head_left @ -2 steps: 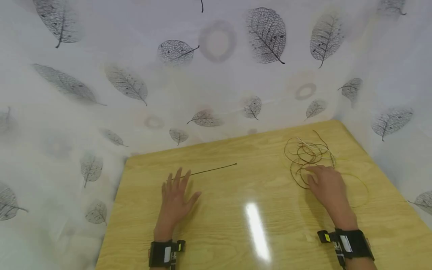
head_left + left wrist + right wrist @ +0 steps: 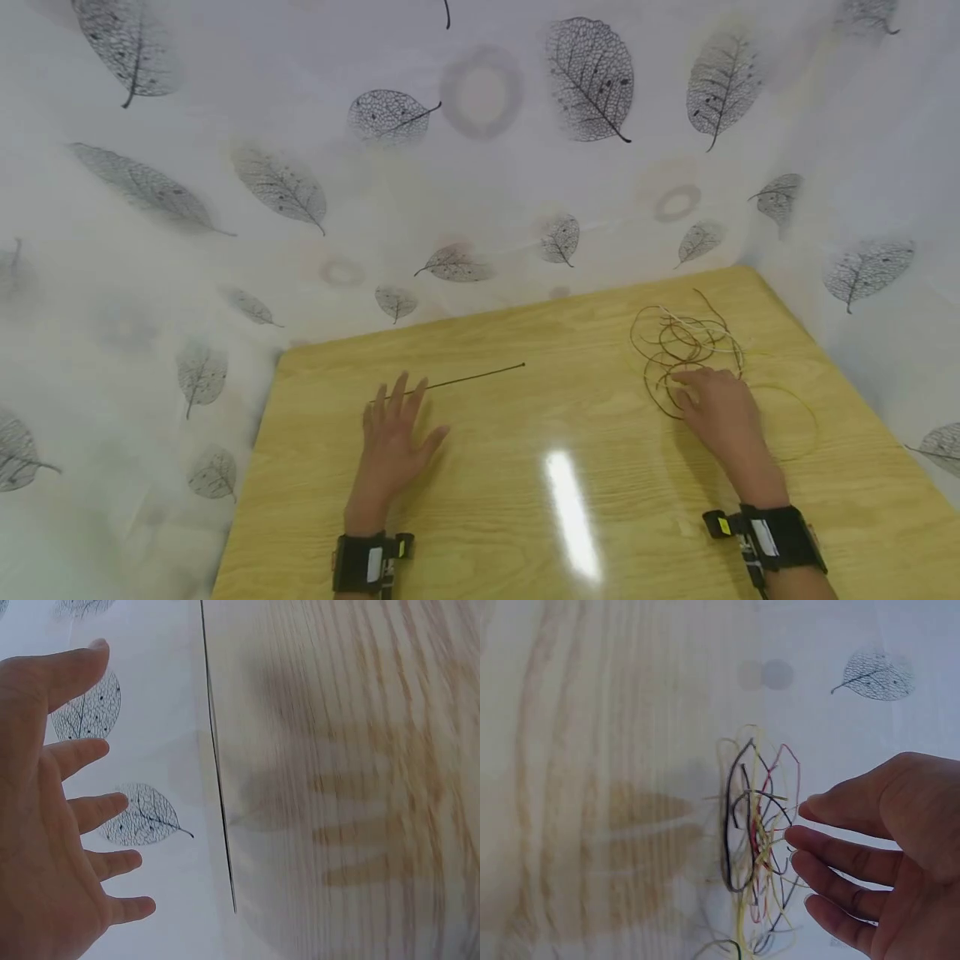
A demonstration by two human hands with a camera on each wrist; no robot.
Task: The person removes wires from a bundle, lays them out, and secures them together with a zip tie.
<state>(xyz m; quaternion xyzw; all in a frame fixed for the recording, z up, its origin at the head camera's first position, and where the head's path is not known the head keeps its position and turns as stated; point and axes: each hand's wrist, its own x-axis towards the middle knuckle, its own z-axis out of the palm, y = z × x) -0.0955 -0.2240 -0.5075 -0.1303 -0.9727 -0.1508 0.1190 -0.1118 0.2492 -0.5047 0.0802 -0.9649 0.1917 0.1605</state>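
My left hand [image 2: 393,450] hovers over the left of the table, its fingers spread and holding nothing. A thin dark cord [image 2: 480,377] lies nearly straight across the wood, partly hidden beneath those fingertips in the head view. The left wrist view shows the same cord [image 2: 217,765] beyond the spread fingers [image 2: 101,812]. On the right, my right hand [image 2: 723,417] is at the near edge of a loose tangle of cords [image 2: 678,342] in brown, white and yellow. In the right wrist view its relaxed fingers [image 2: 847,855] point at the tangle [image 2: 754,840], with nothing between them.
The wooden table [image 2: 495,483] reaches back to a pale leaf-printed curtain [image 2: 480,192] that also rises on both sides. A yellow strand [image 2: 813,417] loops out to the right of the tangle. Each wrist wears a black strap [image 2: 783,537] with a small camera.
My right hand has shifted slightly left beside the tangle, and my left hand slightly right over the dark cord. The cords lie as before.
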